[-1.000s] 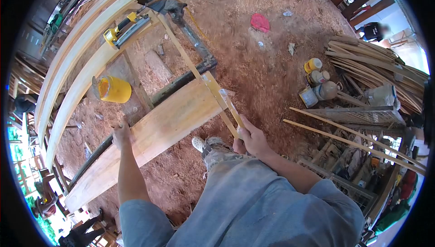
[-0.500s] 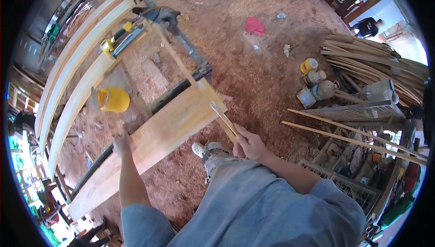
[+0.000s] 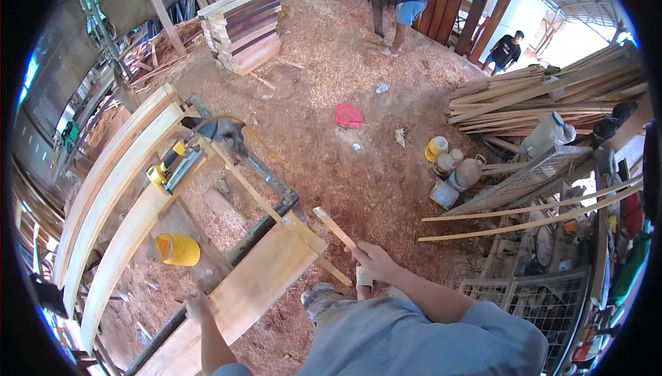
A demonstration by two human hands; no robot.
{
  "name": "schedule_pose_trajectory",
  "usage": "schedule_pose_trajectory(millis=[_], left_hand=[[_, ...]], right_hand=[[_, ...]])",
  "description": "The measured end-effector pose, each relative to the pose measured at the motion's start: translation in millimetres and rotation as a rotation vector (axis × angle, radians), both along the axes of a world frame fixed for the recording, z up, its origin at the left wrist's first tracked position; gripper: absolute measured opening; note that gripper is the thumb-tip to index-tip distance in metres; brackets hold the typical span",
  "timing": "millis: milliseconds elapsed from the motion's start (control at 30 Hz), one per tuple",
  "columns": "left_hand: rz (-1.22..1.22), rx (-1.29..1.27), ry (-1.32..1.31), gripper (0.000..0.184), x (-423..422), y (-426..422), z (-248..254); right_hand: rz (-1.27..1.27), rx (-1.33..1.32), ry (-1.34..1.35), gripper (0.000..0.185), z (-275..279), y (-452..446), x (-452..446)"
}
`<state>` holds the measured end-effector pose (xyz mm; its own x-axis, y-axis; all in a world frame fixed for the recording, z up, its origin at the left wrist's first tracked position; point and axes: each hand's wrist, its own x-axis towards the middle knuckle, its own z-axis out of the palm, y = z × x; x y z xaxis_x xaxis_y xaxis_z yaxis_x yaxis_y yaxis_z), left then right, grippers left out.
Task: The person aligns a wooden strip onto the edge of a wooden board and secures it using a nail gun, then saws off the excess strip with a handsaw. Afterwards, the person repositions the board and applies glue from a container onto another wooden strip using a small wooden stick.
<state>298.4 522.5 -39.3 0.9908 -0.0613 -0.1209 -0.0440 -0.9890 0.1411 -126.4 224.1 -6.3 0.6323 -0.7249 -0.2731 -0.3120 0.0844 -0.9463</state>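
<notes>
A broad pale wooden board (image 3: 252, 283) lies across a dark metal frame (image 3: 252, 239) in front of me. My left hand (image 3: 198, 307) rests closed on the far edge of the board, its fingers partly hidden. In my right hand (image 3: 372, 260) is a short, narrow wooden stick (image 3: 334, 227), which points up and left, clear of the board. A thin wooden strip (image 3: 248, 188) runs over the board's right end. Left of the board stands a yellow container (image 3: 178, 249). Beyond it, a yellow power tool (image 3: 160, 174) sits on a curved board (image 3: 131, 238).
Two people (image 3: 405, 3) (image 3: 505, 52) are at the back. A plank stack (image 3: 243, 31) stands behind the frame. To the right are jars (image 3: 448, 162), piled strips (image 3: 538, 96) and a wire rack (image 3: 531, 300). A red cloth-like piece (image 3: 349, 115) lies on the ground.
The view has tilted up, showing more of the background. My right hand has brought the stick away from the board's end. My left hand stays at the board's far edge.
</notes>
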Motion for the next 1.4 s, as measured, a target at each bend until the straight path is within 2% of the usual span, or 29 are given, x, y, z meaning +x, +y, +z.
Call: schedule_pose_trajectory(millis=[100,167,200,233,267,333,400,467,700,900,1033,1100,1133,1200,1233,1300,1400], left_hand=[[-0.003,-0.015,-0.069,0.076,-6,-2,1],[0.023,-0.006,-0.012,0.068,-20,-15,25],[0.025,-0.014,0.099,0.067,-20,-22,35],[0.03,-0.003,0.213,0.067,-19,-22,43],[0.002,-0.041,0.141,0.069,-18,-15,28],[-0.036,-0.055,0.086,0.072,-14,-7,15],[-0.305,-0.031,0.095,0.069,-19,-7,14],[-0.333,-0.029,0.108,0.068,-19,-3,7],[-0.498,-0.103,0.072,0.062,-21,0,18],[-0.536,-0.149,0.1,0.057,-19,5,10],[-0.526,-0.154,0.139,0.056,-20,0,15],[-0.55,-0.177,0.134,0.056,-20,3,13],[-0.547,-0.182,0.136,0.056,-21,4,13],[-0.554,-0.19,0.119,0.057,-20,4,13],[-0.553,-0.196,0.113,0.057,-20,3,13],[-0.546,-0.181,0.121,0.057,-20,3,13],[-0.553,-0.158,0.129,0.057,-21,1,19]], right_hand=[[-0.033,-0.117,0.143,0.023,33,-5,1],[-0.128,-0.142,0.263,0.034,49,3,3],[-0.125,-0.121,0.268,0.034,40,1,3],[-0.106,-0.294,0.24,0.039,21,2,2],[-0.083,-0.458,0.217,0.045,10,13,3],[-0.101,-0.333,0.246,0.044,28,33,22],[-0.136,-0.24,0.297,0.044,33,58,34],[-0.205,-0.206,0.322,0.045,27,78,50],[-0.405,-0.284,0.331,0.042,42,114,99],[-0.323,-0.095,0.622,0.047,51,145,87],[-0.189,-0.243,0.589,0.049,62,160,50],[-0.37,-0.162,0.438,0.044,54,160,41],[-0.368,-0.166,0.441,0.044,56,153,44],[-0.542,0.279,0.412,0.043,61,136,59],[-0.542,0.272,0.406,0.043,49,134,64],[-0.532,-0.084,0.365,0.042,18,129,74],[-0.509,-0.101,0.35,0.043,4,131,84]])
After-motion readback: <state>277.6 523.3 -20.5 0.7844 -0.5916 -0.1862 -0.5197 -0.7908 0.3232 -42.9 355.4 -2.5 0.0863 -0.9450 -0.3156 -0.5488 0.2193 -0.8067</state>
